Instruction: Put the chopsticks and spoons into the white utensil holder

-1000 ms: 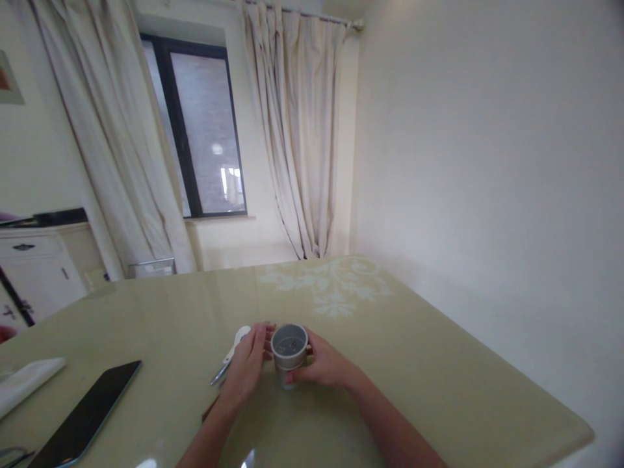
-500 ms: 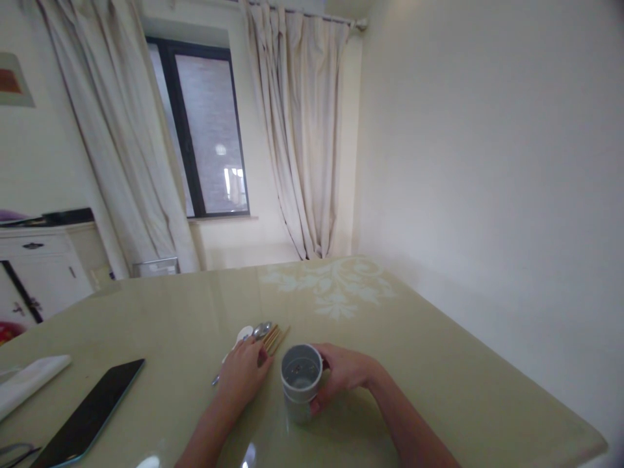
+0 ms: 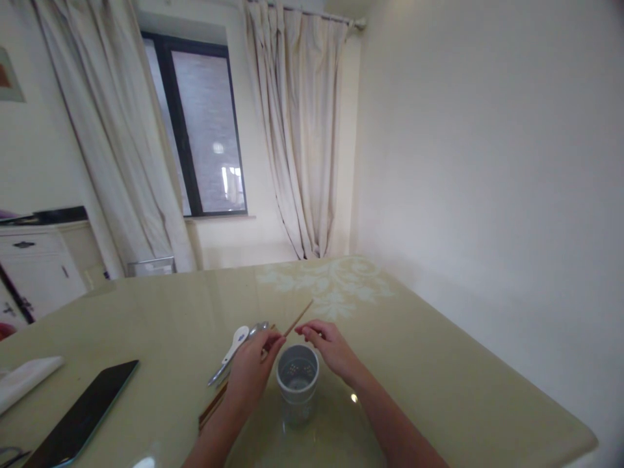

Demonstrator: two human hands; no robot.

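Note:
My left hand (image 3: 256, 364) pinches a single wooden chopstick (image 3: 299, 317), which points up and away to the right. My right hand (image 3: 329, 344) is close beside that chopstick, fingers loosely bent and apart, holding nothing I can see. Between my wrists stands a grey cylindrical utensil holder (image 3: 297, 390), upright, with small holes in its bottom and nothing inside. Left of my left hand lie a white spoon (image 3: 236, 344) and metal spoons (image 3: 258, 327), partly covered by the hand. More chopsticks (image 3: 212, 408) lie beneath my left wrist.
A dark tablet or phone (image 3: 88, 416) lies on the glossy tabletop (image 3: 439, 377) at the left, with a white object (image 3: 29, 383) beyond it. The wall (image 3: 487, 195) runs along the table's right side. Curtains (image 3: 302, 130) and a window stand behind.
My right hand has let go of the grey holder and moved up beside the chopstick. My left hand has lifted one chopstick from the pile.

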